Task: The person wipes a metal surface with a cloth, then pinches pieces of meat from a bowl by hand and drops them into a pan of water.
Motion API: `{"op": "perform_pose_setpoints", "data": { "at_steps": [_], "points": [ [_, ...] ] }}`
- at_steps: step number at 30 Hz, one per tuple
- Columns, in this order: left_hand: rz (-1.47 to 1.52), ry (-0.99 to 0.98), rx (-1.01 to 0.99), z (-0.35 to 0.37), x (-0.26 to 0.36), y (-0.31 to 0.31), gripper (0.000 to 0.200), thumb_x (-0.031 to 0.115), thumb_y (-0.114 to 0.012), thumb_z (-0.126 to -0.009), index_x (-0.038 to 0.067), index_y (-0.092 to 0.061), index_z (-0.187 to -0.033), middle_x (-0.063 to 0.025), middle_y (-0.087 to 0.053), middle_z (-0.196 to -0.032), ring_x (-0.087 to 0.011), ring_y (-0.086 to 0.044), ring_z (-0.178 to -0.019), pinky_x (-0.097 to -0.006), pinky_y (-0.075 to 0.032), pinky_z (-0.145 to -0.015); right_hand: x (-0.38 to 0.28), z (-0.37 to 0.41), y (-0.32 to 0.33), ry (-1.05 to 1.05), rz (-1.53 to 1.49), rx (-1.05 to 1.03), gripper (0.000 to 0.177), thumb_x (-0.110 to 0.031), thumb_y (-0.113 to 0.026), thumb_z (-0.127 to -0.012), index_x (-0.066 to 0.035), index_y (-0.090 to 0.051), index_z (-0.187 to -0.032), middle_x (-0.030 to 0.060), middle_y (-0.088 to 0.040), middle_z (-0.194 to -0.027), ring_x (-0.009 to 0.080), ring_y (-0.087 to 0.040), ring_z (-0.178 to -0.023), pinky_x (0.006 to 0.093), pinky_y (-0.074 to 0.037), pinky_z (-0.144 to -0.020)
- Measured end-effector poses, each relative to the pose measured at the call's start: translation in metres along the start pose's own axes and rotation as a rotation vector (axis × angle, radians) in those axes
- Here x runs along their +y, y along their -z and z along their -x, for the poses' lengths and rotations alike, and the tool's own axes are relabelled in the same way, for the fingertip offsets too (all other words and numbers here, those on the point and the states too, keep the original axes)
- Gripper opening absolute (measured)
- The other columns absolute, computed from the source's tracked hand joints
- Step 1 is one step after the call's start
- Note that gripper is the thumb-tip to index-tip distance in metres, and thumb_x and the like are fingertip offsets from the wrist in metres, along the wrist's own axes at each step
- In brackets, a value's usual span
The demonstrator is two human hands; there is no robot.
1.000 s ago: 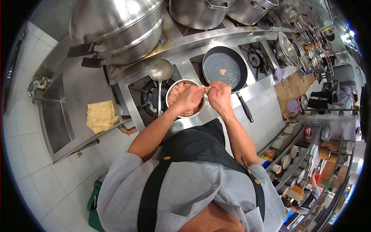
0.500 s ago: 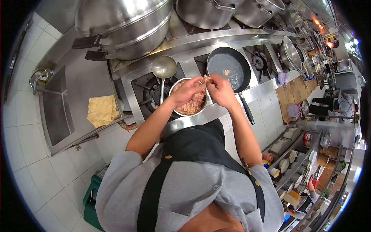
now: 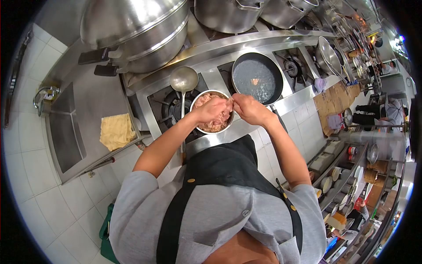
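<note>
A round metal pot point(image 3: 232, 119) of raw, pinkish chopped meat point(image 3: 214, 126) stands at the front of the stove. My left hand point(image 3: 210, 110) is over the pot, fingers curled into the meat. At the pot's right rim my right hand point(image 3: 250, 108) is closed, its fingertips pinching some meat between the two hands. Behind the right hand, a black frying pan point(image 3: 274, 75) with a clear, wet-looking bottom holds one small piece of meat point(image 3: 254, 82). Left of the pot, a large metal ladle point(image 3: 183, 79) lies across a burner, its handle pointing toward me.
Large steel pots point(image 3: 132, 39) with black handles line the back. A folded yellow cloth point(image 3: 117, 131) lies beside the sink point(image 3: 66, 132) on the left. Right of the pan are a burner point(image 3: 291, 68) and a metal bowl point(image 3: 327, 55). Shelves of dishes and other people are farther right.
The left hand has lowered into the meat. The right hand has come down slightly toward the pot's rim, with the strip of meat lower between the hands. The view has shifted a little.
</note>
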State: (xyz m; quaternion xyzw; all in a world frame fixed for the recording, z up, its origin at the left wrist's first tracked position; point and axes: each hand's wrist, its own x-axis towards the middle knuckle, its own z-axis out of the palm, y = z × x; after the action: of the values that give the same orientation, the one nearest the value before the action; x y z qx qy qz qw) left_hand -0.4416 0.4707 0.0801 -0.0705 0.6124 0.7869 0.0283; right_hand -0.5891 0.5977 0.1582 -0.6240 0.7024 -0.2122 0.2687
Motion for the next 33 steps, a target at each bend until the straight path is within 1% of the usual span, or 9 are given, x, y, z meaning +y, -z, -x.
{"op": "perform_pose_setpoints", "data": {
  "at_steps": [5,15,21,22,25,26,29,32,33],
  "points": [
    [0.538,0.103,-0.085,0.002,-0.009,-0.011,0.015,0.014,-0.036,-0.091,0.007,-0.049,-0.091,-0.0037,-0.049,-0.075,-0.0089,-0.045,-0.052,-0.0196,-0.034,-0.035,0.002,0.004,0.002,0.149,0.01,0.017,0.015,-0.012,-0.05,-0.086,0.002,-0.051,-0.091,0.022,-0.056,-0.082,0.0418,-0.054,-0.082,0.0464,-0.044,-0.071],
    [0.597,0.242,-0.025,0.001,0.008,-0.026,0.022,0.019,-0.035,-0.094,0.005,-0.049,-0.084,-0.003,-0.045,-0.06,-0.0093,-0.036,-0.04,-0.0224,-0.029,-0.034,0.006,0.004,-0.005,0.102,0.144,0.078,0.015,-0.014,-0.053,-0.083,0.0,-0.051,-0.084,0.0225,-0.057,-0.081,0.0424,-0.056,-0.08,0.0478,-0.045,-0.071],
    [0.648,0.104,0.167,-0.005,0.024,-0.025,0.018,0.022,-0.042,-0.096,0.006,-0.049,-0.102,-0.0042,-0.056,-0.082,-0.0101,-0.055,-0.063,-0.0213,-0.044,-0.047,0.006,0.003,0.012,0.14,0.079,0.041,0.016,-0.015,-0.053,-0.082,0.001,-0.053,-0.084,0.0215,-0.058,-0.082,0.0418,-0.057,-0.08,0.0477,-0.045,-0.071],
    [0.496,-0.033,-0.058,-0.01,0.022,-0.014,0.021,0.022,-0.044,-0.096,0.006,-0.048,-0.11,-0.0044,-0.058,-0.095,-0.0093,-0.058,-0.079,-0.0216,-0.048,-0.058,0.01,0.001,0.012,0.221,-0.008,0.008,0.015,-0.013,-0.053,-0.081,0.001,-0.055,-0.087,0.0212,-0.058,-0.086,0.0403,-0.057,-0.082,0.0456,-0.045,-0.073],
    [0.155,-0.044,-0.03,-0.016,0.021,-0.013,0.033,0.02,-0.05,-0.093,0.003,-0.048,-0.122,-0.0064,-0.057,-0.112,-0.0121,-0.055,-0.099,-0.0267,-0.046,-0.083,0.03,-0.001,0.003,0.441,-0.055,0.02,0.027,-0.009,-0.056,-0.076,-0.003,-0.063,-0.102,0.019,-0.06,-0.107,0.037,-0.056,-0.096,0.0402,-0.048,-0.08],
    [0.126,0.021,-0.009,-0.022,0.018,-0.012,0.034,0.021,-0.05,-0.093,0.002,-0.05,-0.121,-0.008,-0.055,-0.117,-0.0137,-0.053,-0.105,-0.0279,-0.043,-0.089,0.033,-0.002,0.004,0.682,0.021,0.112,0.027,-0.008,-0.058,-0.073,-0.003,-0.065,-0.099,0.0182,-0.061,-0.103,0.0363,-0.057,-0.093,0.0402,-0.048,-0.079],
    [-0.166,0.026,-0.045,-0.027,0.01,-0.005,0.041,0.026,-0.044,-0.095,-0.001,-0.048,-0.126,-0.0106,-0.053,-0.123,-0.0195,-0.05,-0.113,-0.0309,-0.038,-0.096,0.046,0.0,-0.013,0.537,0.121,0.129,0.012,-0.009,-0.06,-0.068,-0.001,-0.061,-0.077,0.0182,-0.063,-0.081,0.0373,-0.057,-0.074,0.0441,-0.047,-0.064],
    [-0.123,0.106,-0.006,-0.024,0.032,-0.031,0.025,0.029,-0.048,-0.093,0.005,-0.054,-0.096,-0.0023,-0.053,-0.082,-0.0121,-0.055,-0.07,-0.0248,-0.046,-0.057,0.031,0.014,-0.012,0.183,0.142,0.043,0.026,-0.019,-0.053,-0.079,0.005,-0.061,-0.084,0.0258,-0.062,-0.085,0.0402,-0.06,-0.081,0.0479,-0.047,-0.071],
    [-0.099,0.135,0.021,-0.025,0.026,-0.029,0.024,0.03,-0.048,-0.093,0.006,-0.053,-0.091,-0.0007,-0.05,-0.075,-0.0106,-0.053,-0.063,-0.0243,-0.044,-0.048,0.043,0.006,-0.024,0.287,0.173,0.067,0.026,-0.018,-0.052,-0.08,0.005,-0.062,-0.087,0.0264,-0.062,-0.087,0.0405,-0.06,-0.083,0.0474,-0.046,-0.074]
  ]
}}
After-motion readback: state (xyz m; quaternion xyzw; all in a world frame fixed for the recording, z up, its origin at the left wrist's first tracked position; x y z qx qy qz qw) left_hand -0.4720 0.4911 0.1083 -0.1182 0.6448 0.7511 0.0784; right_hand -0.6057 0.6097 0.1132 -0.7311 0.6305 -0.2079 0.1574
